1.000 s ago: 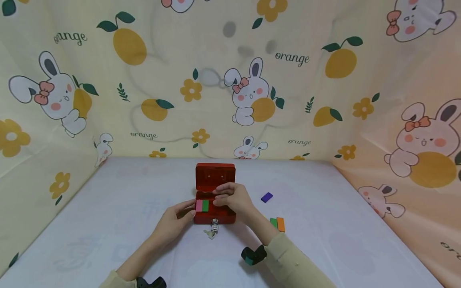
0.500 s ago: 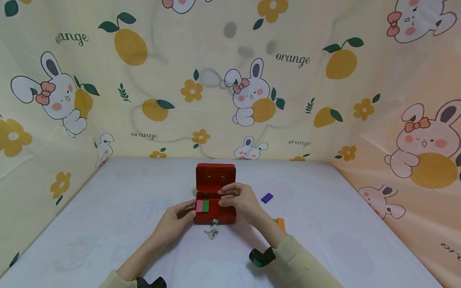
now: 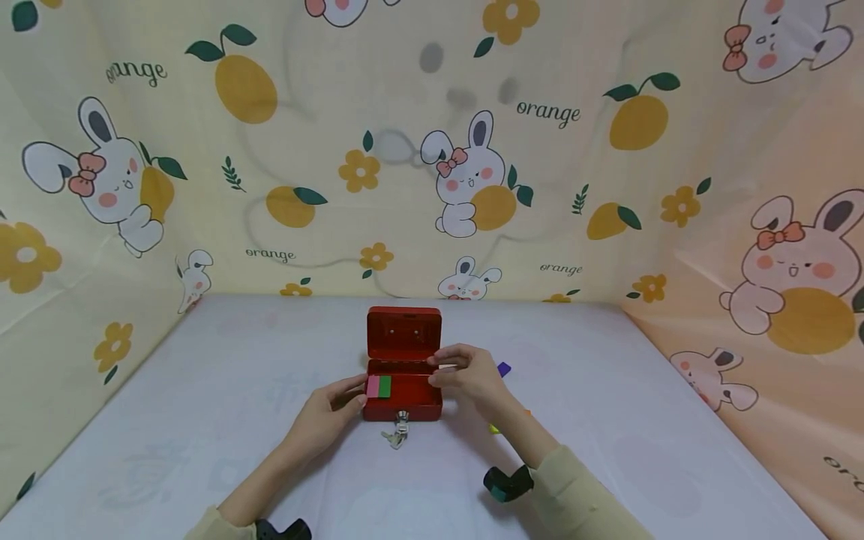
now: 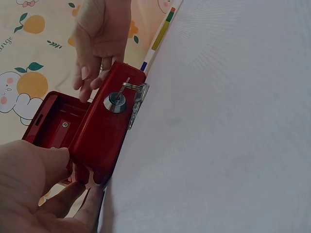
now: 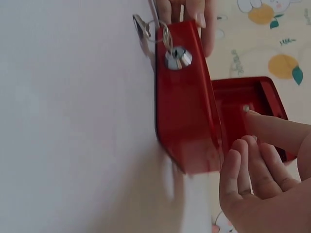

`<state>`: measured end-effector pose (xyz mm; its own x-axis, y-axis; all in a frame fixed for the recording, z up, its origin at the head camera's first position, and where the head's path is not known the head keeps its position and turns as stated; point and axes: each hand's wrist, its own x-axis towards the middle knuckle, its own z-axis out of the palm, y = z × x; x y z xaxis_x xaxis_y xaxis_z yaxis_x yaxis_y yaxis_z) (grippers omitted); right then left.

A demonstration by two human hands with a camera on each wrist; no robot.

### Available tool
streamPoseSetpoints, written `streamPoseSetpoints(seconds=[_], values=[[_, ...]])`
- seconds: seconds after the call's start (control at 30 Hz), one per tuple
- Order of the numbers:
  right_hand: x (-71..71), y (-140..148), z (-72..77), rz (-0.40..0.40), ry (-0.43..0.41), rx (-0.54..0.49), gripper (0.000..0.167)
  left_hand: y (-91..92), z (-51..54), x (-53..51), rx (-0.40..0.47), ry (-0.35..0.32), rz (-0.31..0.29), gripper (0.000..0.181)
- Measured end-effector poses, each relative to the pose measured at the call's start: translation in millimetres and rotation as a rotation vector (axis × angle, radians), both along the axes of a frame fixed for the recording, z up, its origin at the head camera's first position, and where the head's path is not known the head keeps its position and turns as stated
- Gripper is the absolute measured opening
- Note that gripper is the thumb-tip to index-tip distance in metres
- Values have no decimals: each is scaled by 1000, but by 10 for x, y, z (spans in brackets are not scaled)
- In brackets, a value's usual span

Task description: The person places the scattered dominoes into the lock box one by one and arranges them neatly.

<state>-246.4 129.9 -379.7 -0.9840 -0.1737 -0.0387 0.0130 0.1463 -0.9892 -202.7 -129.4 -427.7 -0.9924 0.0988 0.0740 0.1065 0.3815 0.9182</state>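
Observation:
A small red cash box [image 3: 402, 411] stands on the table with its lid [image 3: 403, 332] raised. Inside at the left, a pink block [image 3: 373, 386] and a green block [image 3: 385, 386] lie side by side. My left hand [image 3: 327, 414] holds the box's left end, thumb near the front corner and fingers along the side. Above the right rim hovers my right hand [image 3: 472, 377], fingers loosely bent with nothing between them; the right wrist view also shows bare fingertips [image 5: 233, 160]. Keys [image 3: 397, 437] hang from the lock [image 3: 403, 416] on the front wall.
Right of the box lies a purple block [image 3: 504, 369], partly behind my right hand. A yellow block [image 3: 494, 429] and a sliver of orange [image 3: 529, 412] show around my right forearm. A patterned cloth [image 3: 432, 187] walls the table's back and sides.
My right hand has drawn to the right, from over the box's middle to its right rim, now covering more of the loose blocks. The left hand and the box stay put.

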Motion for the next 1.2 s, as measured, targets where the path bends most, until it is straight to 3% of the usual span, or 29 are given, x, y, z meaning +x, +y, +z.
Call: streamPoseSetpoints(seconds=[0.27, 0.6, 0.97, 1.2], values=[[-145, 321, -51, -96, 18, 99, 35, -1, -11, -1, 9, -4, -7, 44], [-200, 788, -58, -170, -32, 107, 38, -6, -7, 4, 1, 2, -9, 45], [-22, 1146, -84, -184, -37, 130, 41, -22, -23, -15, 4, 1, -15, 45], [214, 1355, -119, -119, -39, 201, 44, -20, -26, -14, 10, 0, -23, 45]])
